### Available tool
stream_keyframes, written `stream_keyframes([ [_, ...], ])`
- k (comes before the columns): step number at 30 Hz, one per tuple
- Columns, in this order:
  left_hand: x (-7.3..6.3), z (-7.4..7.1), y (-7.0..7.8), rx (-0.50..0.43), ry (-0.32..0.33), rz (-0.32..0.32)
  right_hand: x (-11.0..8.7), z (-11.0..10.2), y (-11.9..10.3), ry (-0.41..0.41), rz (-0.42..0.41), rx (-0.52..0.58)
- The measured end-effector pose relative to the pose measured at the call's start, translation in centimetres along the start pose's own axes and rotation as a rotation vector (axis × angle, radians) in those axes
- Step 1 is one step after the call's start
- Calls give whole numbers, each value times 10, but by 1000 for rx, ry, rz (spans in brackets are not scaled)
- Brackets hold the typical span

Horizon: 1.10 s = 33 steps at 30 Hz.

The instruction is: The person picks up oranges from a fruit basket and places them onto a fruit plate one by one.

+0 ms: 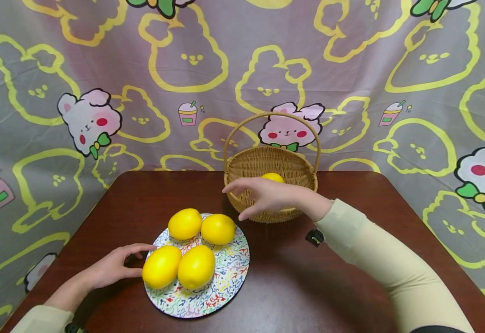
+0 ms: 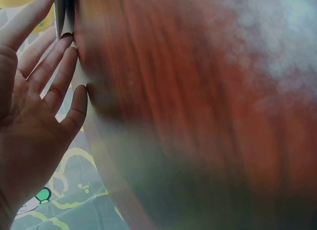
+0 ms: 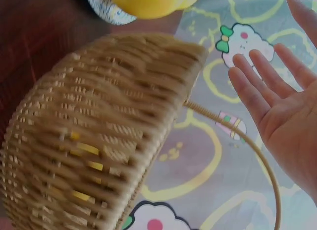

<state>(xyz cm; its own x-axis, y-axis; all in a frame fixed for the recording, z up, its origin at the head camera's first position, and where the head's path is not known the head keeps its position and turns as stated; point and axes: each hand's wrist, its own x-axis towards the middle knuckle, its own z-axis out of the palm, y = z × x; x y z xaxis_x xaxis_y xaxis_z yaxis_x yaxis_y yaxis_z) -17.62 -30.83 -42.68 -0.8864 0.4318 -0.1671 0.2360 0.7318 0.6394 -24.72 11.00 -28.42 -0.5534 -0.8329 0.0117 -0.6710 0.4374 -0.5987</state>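
Several yellow lemons (image 1: 162, 267) lie grouped on a round plate (image 1: 230, 282) with a colourful squiggle pattern. At the plate's left edge is my left hand (image 1: 115, 266), its fingers extended and its thumb near the closest lemon. In the left wrist view, the fingertips of that hand (image 2: 47, 91) are at the plate's rim. My right hand (image 1: 267, 196) is in front of a wicker basket (image 1: 271, 159), fingers spread and holding nothing. Inside the basket one yellow lemon (image 1: 273, 177) shows, partly hidden by the hand. Through the weave (image 3: 114, 116), yellow shows in the right wrist view.
Everything stands on a dark brown wooden table (image 1: 309, 296). The basket's tall arched handle (image 1: 272, 113) rises near the back edge. A patterned cloth (image 1: 209, 55) hangs behind and at both sides. A small black device (image 1: 315, 237) is at the right wrist.
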Motion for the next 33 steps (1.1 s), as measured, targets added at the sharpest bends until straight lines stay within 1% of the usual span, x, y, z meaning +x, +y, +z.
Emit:
stream_keyframes([
  [3, 0, 0, 0, -1, -3, 7, -2, -5, 4, 18, 22, 2],
  [5, 0, 0, 0, -4, -1, -2, -2, -9, 7, 32, 32, 0],
  [11, 0, -1, -1, -6, 0, 20, -4, -19, 18, 65, 61, -13],
  [14, 0, -1, -1, -12, -4, 35, -4, -25, 26, 80, 69, -21],
  [20, -1, -2, -1, -21, -5, 48, -2, -37, 42, 91, 125, -33],
  [27, 0, 0, -2, -1, 1, 43, 1, -52, 63, 118, 174, -55],
  [33, -1, -1, -3, -7, -1, 54, 3, -57, 81, 121, 240, -68],
])
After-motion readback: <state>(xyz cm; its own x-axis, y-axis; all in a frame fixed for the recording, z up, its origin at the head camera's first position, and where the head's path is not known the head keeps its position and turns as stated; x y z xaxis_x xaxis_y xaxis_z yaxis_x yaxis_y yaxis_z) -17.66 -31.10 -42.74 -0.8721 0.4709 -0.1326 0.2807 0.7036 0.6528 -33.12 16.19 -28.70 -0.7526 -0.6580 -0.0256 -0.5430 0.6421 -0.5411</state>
